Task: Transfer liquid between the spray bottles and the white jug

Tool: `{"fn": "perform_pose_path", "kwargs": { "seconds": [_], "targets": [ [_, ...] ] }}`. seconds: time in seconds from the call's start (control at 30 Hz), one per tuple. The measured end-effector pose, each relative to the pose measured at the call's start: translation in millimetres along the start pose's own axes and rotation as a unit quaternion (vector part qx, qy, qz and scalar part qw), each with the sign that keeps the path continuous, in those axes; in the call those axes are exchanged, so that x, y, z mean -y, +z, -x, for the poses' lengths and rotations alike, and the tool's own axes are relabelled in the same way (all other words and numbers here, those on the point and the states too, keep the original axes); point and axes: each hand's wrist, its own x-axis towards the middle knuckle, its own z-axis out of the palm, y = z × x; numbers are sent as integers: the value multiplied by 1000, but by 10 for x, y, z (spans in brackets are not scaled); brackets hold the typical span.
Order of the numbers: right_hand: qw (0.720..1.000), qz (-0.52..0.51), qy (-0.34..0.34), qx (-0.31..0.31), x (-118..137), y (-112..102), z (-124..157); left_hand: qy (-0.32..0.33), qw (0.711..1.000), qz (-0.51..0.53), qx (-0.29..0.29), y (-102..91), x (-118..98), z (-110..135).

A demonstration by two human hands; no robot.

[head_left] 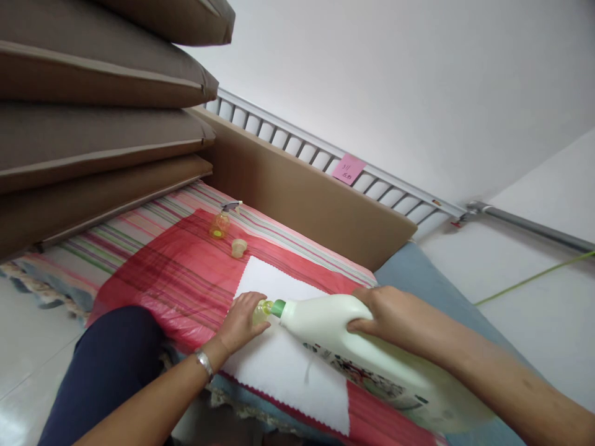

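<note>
My right hand (pixel 383 316) is wrapped around the handle of a large pale green detergent bottle (pixel 320 316), which is tipped nearly onto its side. Its green spout (pixel 278 308) meets the mouth of a small clear bottle (pixel 261 312) with yellowish content. Around that small bottle my left hand (pixel 244 319) is closed, fingers on the far side and thumb on the near side. Beneath both lies a white cloth with a zigzag edge (pixel 297 365). Beyond the left hand, a small translucent cup-like piece (pixel 238 248) and a clear spray bottle (pixel 220 225) stand on red plastic sheeting (pixel 171 266).
A striped cover (pixel 100 248) lies under the sheeting. Brown cushions (pixel 102 136) are stacked at the left. A brown board (pixel 297 192) leans before a white radiator (pixel 279 137) bearing a pink note (pixel 348 168). Blue fabric (pixel 418 279) lies at the right.
</note>
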Motion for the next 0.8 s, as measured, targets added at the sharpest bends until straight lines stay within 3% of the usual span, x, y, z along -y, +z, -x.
{"fn": "perform_pose_path", "kwargs": {
  "seconds": [0.8],
  "targets": [
    [1000, 5, -3, 7, -14, 7, -12, 3, 1000, -6, 0, 3, 12, 3]
  ]
}}
